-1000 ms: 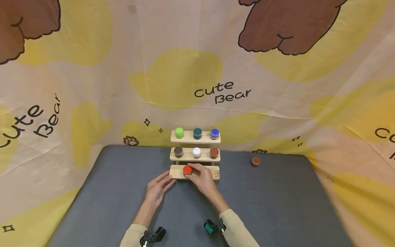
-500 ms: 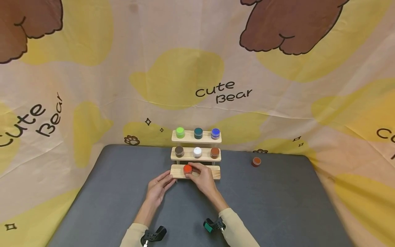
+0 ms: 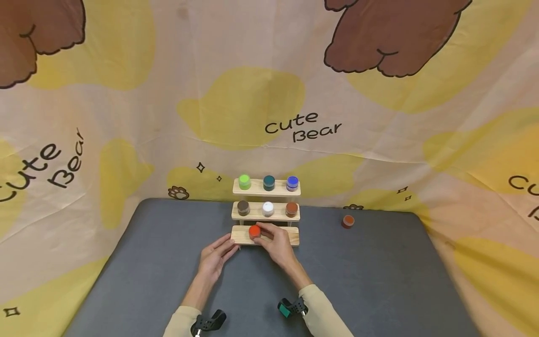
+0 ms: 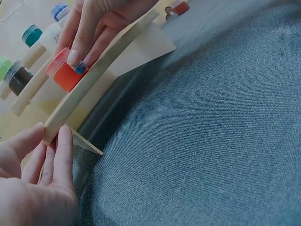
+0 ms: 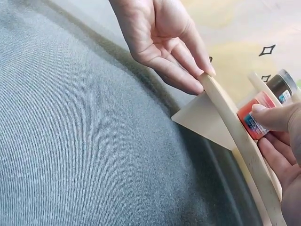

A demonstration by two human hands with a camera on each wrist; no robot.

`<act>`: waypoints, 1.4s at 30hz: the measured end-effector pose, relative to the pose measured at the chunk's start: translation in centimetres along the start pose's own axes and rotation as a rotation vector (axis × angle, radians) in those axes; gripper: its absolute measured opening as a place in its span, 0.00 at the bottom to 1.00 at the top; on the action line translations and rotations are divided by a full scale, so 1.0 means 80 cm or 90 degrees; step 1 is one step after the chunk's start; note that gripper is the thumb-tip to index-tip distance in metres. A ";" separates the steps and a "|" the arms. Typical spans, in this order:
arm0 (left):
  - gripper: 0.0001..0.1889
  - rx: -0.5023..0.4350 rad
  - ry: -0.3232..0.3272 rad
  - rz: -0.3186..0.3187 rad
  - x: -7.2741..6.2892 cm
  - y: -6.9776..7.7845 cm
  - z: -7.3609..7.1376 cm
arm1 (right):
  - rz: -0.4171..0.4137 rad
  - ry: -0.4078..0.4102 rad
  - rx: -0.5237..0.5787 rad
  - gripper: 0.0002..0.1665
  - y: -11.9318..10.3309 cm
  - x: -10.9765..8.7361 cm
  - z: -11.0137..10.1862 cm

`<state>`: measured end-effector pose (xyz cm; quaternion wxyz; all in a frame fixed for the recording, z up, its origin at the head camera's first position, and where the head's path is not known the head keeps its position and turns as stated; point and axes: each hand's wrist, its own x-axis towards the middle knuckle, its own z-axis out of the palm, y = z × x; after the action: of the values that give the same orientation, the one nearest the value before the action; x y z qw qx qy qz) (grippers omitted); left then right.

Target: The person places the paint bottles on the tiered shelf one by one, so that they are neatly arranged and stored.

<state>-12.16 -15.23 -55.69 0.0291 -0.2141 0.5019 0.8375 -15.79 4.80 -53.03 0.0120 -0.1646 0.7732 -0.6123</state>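
A three-tier wooden display rack (image 3: 286, 237) stands at the back of the table. My left hand (image 3: 212, 263) pinches the left end of its lowest shelf, thumb above and fingers below, plain in the left wrist view. On that shelf, left of its middle, sits an orange-red paint jar (image 4: 64, 71). My right hand (image 3: 277, 244) holds this jar between thumb and fingers; the right wrist view shows its label beside the thumb. The middle tier bears a dark brown jar (image 3: 243, 207), a white jar (image 3: 267, 208) and a reddish-brown jar (image 3: 291, 209).
On the top tier are a light green jar (image 3: 244, 181), a dark teal jar (image 3: 268, 182) and a blue jar (image 3: 292, 183). Another reddish-brown jar (image 3: 347, 221) stands on the grey table (image 3: 370, 276) to the right. A printed cloth (image 3: 236, 107) hangs right behind the rack.
The head view shifts very slightly. Both hands keep their places at the rack, and the orange-red paint jar stays on the lowest shelf.
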 end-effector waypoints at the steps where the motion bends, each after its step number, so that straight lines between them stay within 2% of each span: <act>1: 0.25 0.002 0.000 -0.001 0.000 0.000 0.000 | 0.002 -0.002 0.002 0.28 0.001 0.000 0.000; 6: 0.26 -0.002 0.000 -0.001 0.000 0.001 -0.002 | -0.020 0.012 0.026 0.26 0.001 -0.006 -0.009; 8: 0.26 -0.007 0.005 -0.002 0.000 0.001 -0.003 | -0.028 0.024 0.040 0.25 -0.011 -0.011 -0.016; 13: 0.26 -0.009 0.010 -0.005 0.000 0.004 -0.004 | -0.050 0.052 0.043 0.22 -0.042 -0.023 -0.046; 16: 0.26 -0.006 0.011 -0.003 0.000 0.005 -0.004 | -0.053 0.065 0.045 0.21 -0.041 -0.026 -0.064; 27: 0.26 0.002 0.009 -0.001 -0.004 0.000 -0.010 | 0.010 0.148 0.068 0.20 -0.009 -0.034 -0.126; 29: 0.26 0.003 0.008 -0.001 -0.004 0.000 -0.009 | 0.016 0.162 0.052 0.21 -0.001 -0.034 -0.138; 36: 0.26 0.010 0.013 0.000 -0.004 0.001 -0.004 | 0.011 0.185 -0.027 0.24 0.052 -0.018 -0.189; 42: 0.26 0.011 0.006 0.005 -0.002 0.000 -0.001 | 0.009 0.219 -0.093 0.24 0.069 -0.015 -0.231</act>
<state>-12.02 -15.30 -55.67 0.0252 -0.2158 0.5098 0.8324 -20.01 23.61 -53.91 -0.1281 -0.0522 0.8074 -0.5736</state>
